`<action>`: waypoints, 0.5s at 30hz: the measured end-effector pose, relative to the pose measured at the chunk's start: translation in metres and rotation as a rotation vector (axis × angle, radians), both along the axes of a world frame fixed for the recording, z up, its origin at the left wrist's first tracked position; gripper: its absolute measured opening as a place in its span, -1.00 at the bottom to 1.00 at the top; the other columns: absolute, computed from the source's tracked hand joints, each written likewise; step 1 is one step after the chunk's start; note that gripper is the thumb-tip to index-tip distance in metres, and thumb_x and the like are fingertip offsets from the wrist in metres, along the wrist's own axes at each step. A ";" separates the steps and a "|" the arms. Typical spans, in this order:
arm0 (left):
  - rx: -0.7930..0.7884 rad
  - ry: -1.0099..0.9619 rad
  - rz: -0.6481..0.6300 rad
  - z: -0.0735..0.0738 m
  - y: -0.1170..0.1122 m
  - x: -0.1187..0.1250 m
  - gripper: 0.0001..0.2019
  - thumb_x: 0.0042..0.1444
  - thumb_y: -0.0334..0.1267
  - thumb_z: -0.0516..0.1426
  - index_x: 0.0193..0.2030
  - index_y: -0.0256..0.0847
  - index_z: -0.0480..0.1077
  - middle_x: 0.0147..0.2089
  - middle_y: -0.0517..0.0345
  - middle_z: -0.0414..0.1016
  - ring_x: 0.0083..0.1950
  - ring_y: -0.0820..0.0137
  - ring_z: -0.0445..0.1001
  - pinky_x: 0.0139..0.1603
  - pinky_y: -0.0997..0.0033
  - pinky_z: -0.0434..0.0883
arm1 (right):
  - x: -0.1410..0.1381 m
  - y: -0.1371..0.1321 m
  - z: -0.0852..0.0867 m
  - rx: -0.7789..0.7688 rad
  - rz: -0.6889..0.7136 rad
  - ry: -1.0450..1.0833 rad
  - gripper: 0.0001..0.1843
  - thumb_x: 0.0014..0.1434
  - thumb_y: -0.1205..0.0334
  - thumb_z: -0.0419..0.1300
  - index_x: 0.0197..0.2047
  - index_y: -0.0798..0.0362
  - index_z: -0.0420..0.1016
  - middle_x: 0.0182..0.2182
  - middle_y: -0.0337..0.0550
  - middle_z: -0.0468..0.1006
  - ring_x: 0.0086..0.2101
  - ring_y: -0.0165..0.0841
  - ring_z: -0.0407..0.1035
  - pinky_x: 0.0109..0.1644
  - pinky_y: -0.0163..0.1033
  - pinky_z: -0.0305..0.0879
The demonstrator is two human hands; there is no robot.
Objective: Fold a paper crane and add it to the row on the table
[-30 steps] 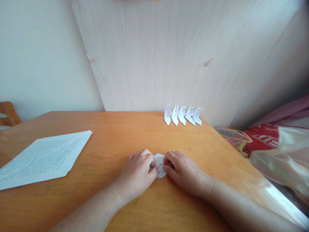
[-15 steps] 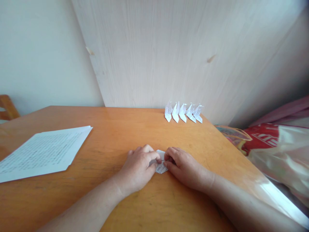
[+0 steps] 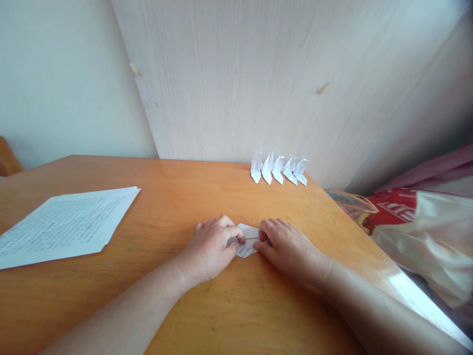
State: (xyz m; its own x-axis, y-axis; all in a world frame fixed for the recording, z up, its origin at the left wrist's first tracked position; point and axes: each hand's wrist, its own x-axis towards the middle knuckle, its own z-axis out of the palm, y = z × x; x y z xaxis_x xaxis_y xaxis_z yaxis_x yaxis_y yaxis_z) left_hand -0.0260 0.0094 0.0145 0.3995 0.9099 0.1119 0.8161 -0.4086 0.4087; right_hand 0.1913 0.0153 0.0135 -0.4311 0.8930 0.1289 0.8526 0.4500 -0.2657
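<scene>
A small folded piece of white paper (image 3: 248, 240) with print on it lies on the table between my hands. A dark crease line runs across its middle. My left hand (image 3: 216, 249) has its thumb and forefinger closed on the paper's left end. At the other end, the bent fingers and thumb of my right hand (image 3: 287, 246) pinch the paper. Both ends of the paper are hidden under the fingers.
Several folded paper cranes (image 3: 278, 170) stand in a row at the table's far right edge. A stack of printed sheets (image 3: 70, 224) lies to the left on the wooden table (image 3: 177, 192). Bags (image 3: 417, 236) sit beyond the right edge, and a pale board (image 3: 229, 79) rises behind.
My right hand has slid slightly right along the folded paper, so more of the paper shows between the hands. My left hand keeps its grip. The view has shifted a little.
</scene>
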 end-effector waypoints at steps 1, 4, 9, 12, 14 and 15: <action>0.000 -0.002 0.001 0.000 0.000 0.000 -0.79 0.22 -0.25 0.10 -0.17 0.14 0.55 -0.10 0.24 0.49 0.01 0.22 0.44 -0.02 0.17 0.23 | 0.001 0.001 0.001 -0.024 -0.016 0.002 -0.87 0.24 0.20 0.22 -0.30 0.04 0.37 -0.31 -0.13 0.52 -0.29 -0.27 0.34 -0.24 -0.21 0.09; -0.003 -0.006 0.003 0.000 0.000 0.000 -0.78 0.20 -0.28 0.11 -0.17 0.13 0.55 -0.09 0.23 0.49 0.01 0.22 0.45 -0.04 0.20 0.25 | 0.003 0.004 0.004 -0.100 -0.052 0.029 -0.86 0.21 0.19 0.22 -0.33 0.03 0.36 -0.34 -0.15 0.52 -0.33 -0.30 0.33 -0.29 -0.24 0.06; -0.005 -0.001 0.013 0.001 0.001 0.000 -0.76 0.16 -0.29 0.11 -0.18 0.14 0.56 -0.07 0.23 0.50 0.02 0.21 0.45 -0.05 0.19 0.25 | 0.009 0.010 0.002 -0.173 -0.080 0.070 -0.89 0.14 0.21 0.23 -0.35 0.02 0.37 -0.37 -0.18 0.52 -0.37 -0.34 0.32 -0.32 -0.27 0.06; 0.000 -0.008 0.022 0.000 0.001 0.000 -0.75 0.16 -0.30 0.10 -0.18 0.14 0.56 -0.07 0.24 0.51 0.02 0.21 0.45 -0.05 0.19 0.25 | 0.012 0.014 -0.001 -0.216 -0.081 0.094 -0.91 0.10 0.24 0.23 -0.36 0.02 0.37 -0.40 -0.20 0.52 -0.39 -0.35 0.33 -0.34 -0.28 0.08; 0.004 -0.011 0.025 -0.001 0.002 0.000 -0.76 0.16 -0.29 0.10 -0.18 0.13 0.56 -0.07 0.23 0.51 0.02 0.21 0.45 -0.04 0.18 0.25 | 0.013 0.015 -0.002 -0.246 -0.079 0.116 -0.92 0.08 0.25 0.22 -0.36 0.02 0.37 -0.41 -0.21 0.52 -0.40 -0.35 0.33 -0.35 -0.29 0.09; 0.004 -0.009 0.026 -0.001 0.002 0.000 -0.76 0.15 -0.29 0.10 -0.19 0.13 0.56 -0.07 0.24 0.51 0.03 0.21 0.45 -0.03 0.18 0.25 | 0.014 0.016 -0.002 -0.261 -0.080 0.127 -0.93 0.07 0.26 0.22 -0.36 0.02 0.38 -0.41 -0.22 0.52 -0.40 -0.35 0.33 -0.35 -0.29 0.10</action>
